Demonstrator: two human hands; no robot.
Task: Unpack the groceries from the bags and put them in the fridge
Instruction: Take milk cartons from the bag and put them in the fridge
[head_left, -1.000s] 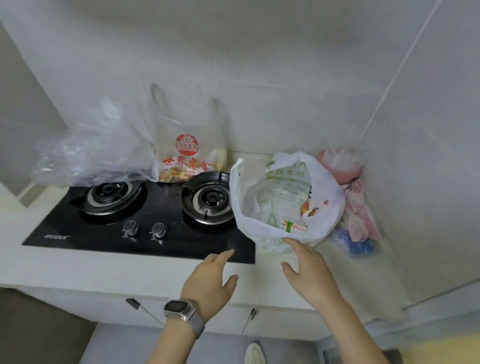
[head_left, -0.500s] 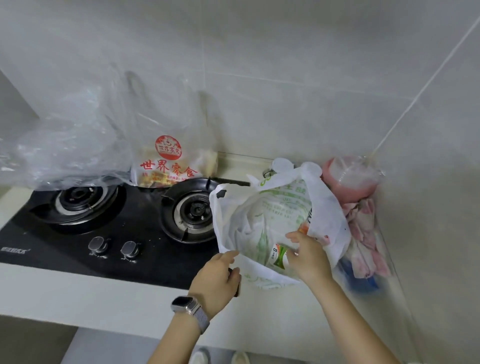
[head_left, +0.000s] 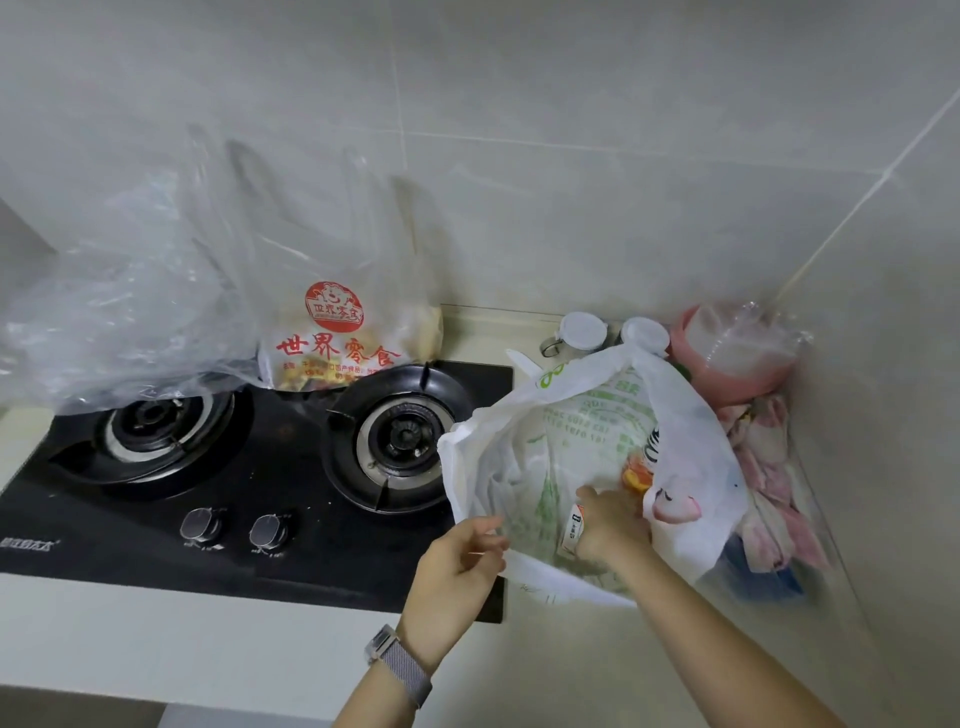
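Fingers (head_left: 480, 540) pinch the white bag (head_left: 691, 478) rim; right hand (head_left: 608, 530) reaches inside.

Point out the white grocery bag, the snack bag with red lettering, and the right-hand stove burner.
white grocery bag (head_left: 691, 447): head view, on its right wall.
snack bag with red lettering (head_left: 337, 351): head view, on the red characters.
right-hand stove burner (head_left: 405, 439): head view, on its centre cap.

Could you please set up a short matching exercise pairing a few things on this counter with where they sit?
Things:
1. white bag
2. red-printed bag
3. clear bag
4. pink container

Places:
A. in the wall corner
B. over the left burner
C. behind the right burner
D. held open by the left hand

Pairs: 1-D, 2-C, 3-B, 4-A
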